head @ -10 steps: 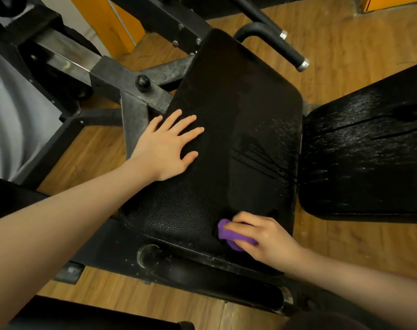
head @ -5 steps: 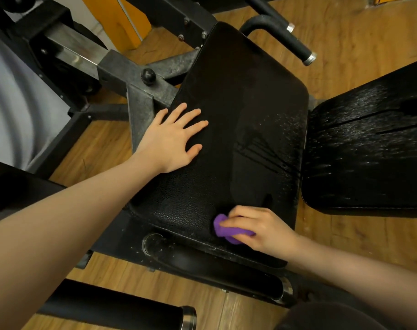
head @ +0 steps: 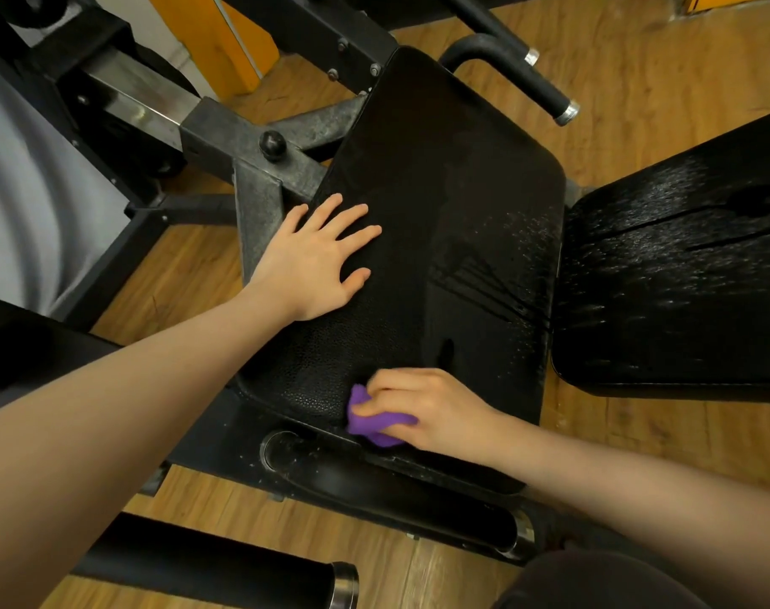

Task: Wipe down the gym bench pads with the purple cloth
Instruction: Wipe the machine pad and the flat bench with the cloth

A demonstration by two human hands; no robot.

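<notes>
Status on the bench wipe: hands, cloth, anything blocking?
Left hand flat on seat pad, open. Right hand gripping purple cloth at pad's near edge. Droplets on back pad. Nothing blocking.

Pad (head: 440,204): black, long, its right part speckled with wet drops.
Left hand (head: 317,261): flat on the pad's left edge, fingers (head: 352,213) spread.
Right hand (head: 423,410): at the pad's near end, closed around the cloth.
Cloth (head: 370,417): purple, bunched, pressed to the pad's near edge.
Second pad (head: 682,279): right of the pad, apart from it, wet-streaked.
Frame (head: 242,142): grey metal, left of the pad.
Floor (head: 660,81): wood, under the pad.
</notes>
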